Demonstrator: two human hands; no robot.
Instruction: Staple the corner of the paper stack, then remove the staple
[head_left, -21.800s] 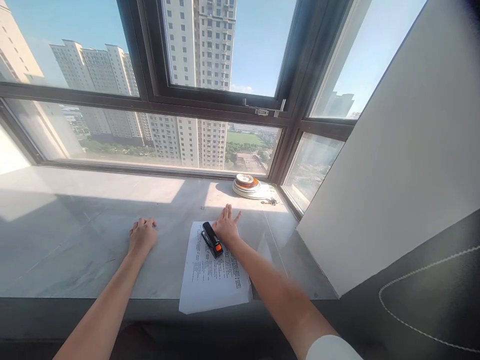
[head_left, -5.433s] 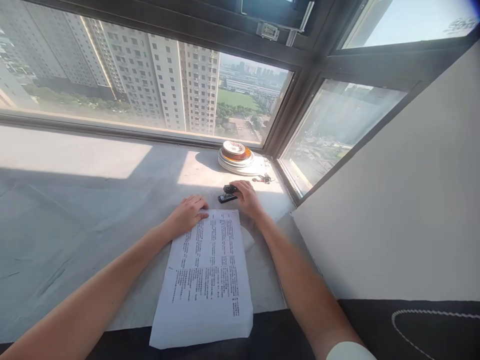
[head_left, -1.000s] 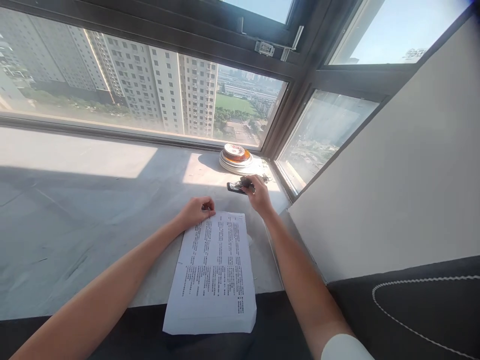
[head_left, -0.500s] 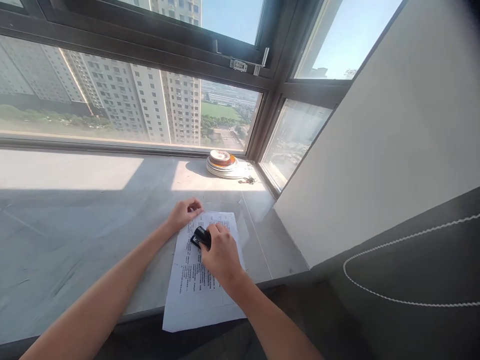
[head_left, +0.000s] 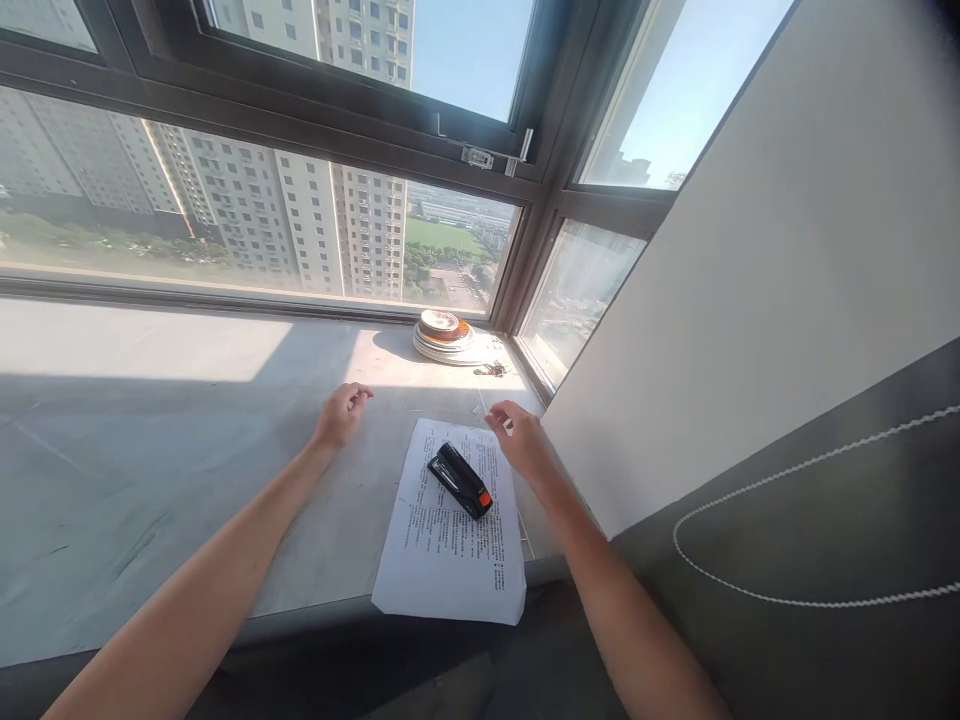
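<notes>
A black stapler (head_left: pixel 453 478) with an orange end lies aslant on a printed sheet of paper (head_left: pixel 420 590), with neither hand on it. The sheet rests on the grey sill, its near edge jutting past the sill's front. Beyond the paper's far right corner hovers my right hand (head_left: pixel 519 438), open, its fingers loosely bent with a gap to the thumb and nothing in it. My left hand (head_left: pixel 342 414) is over the sill, left of the paper and apart from it. Its fingers are loosely curled and partly open, and I see nothing held there.
Stacked plates or round dishes (head_left: pixel 442 340) stand at the back by the window corner, with a small dark tangle (head_left: pixel 490 370) beside them. A white wall panel (head_left: pixel 720 260) slopes down on the right. A beaded cord (head_left: pixel 750 596) hangs in a loop there.
My right hand has let go of the stapler, leaving it on the paper, and moved right and away from me. My left hand has moved left, off the paper's edge. The paper appears farther right.
</notes>
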